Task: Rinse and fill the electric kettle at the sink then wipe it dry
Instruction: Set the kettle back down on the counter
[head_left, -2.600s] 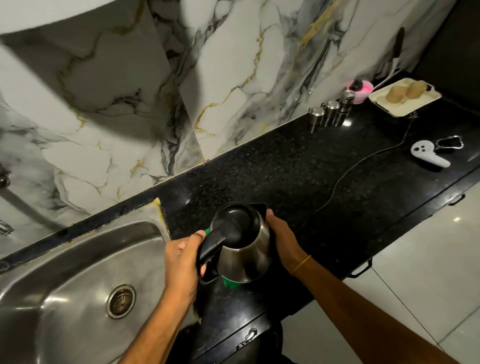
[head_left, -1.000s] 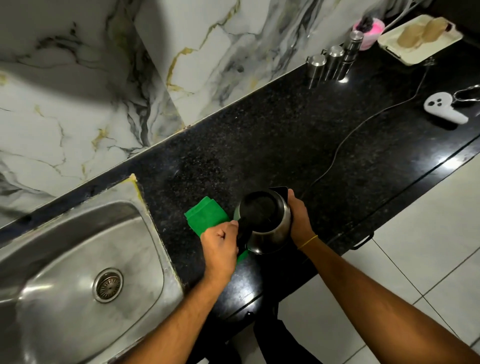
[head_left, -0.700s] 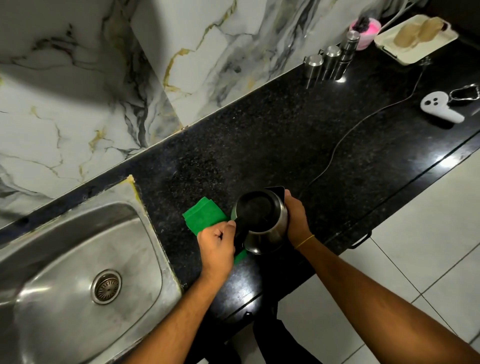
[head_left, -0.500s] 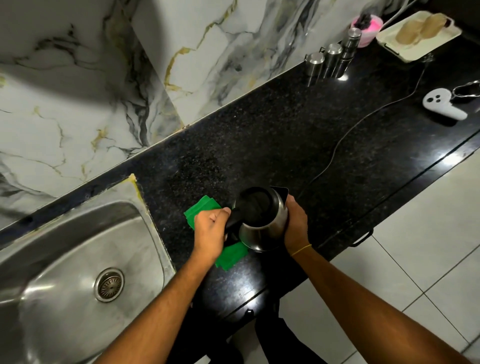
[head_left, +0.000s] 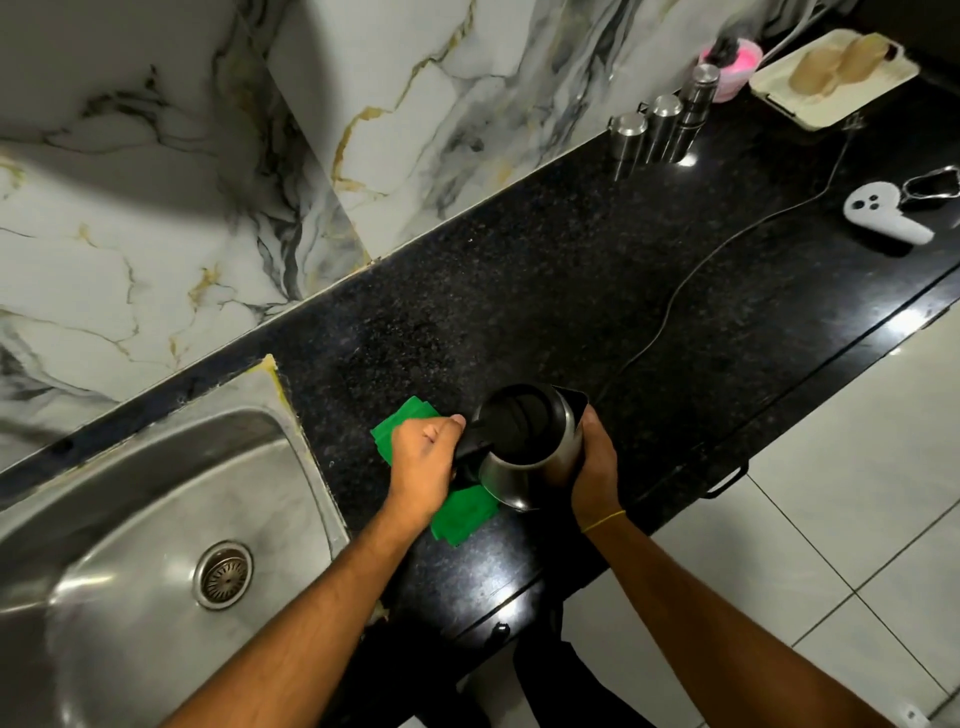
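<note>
Right of sink (head_left: 156, 519), on black table (head_left: 571, 312): kettle (head_left: 530, 447) upright atop green cloth (head_left: 462, 512). Left hand (head_left: 423, 462) closed round handle, cloth beneath it; right hand (head_left: 592, 467) cupping steel body. Cloth nearer left hand; wipe stage pending.

Left hand (head_left: 423, 462) grips the kettle (head_left: 530, 447) handle. Right hand (head_left: 592, 462) braces its side. Green cloth (head_left: 462, 512) lies beneath, on the countertop (head_left: 571, 291).
</note>
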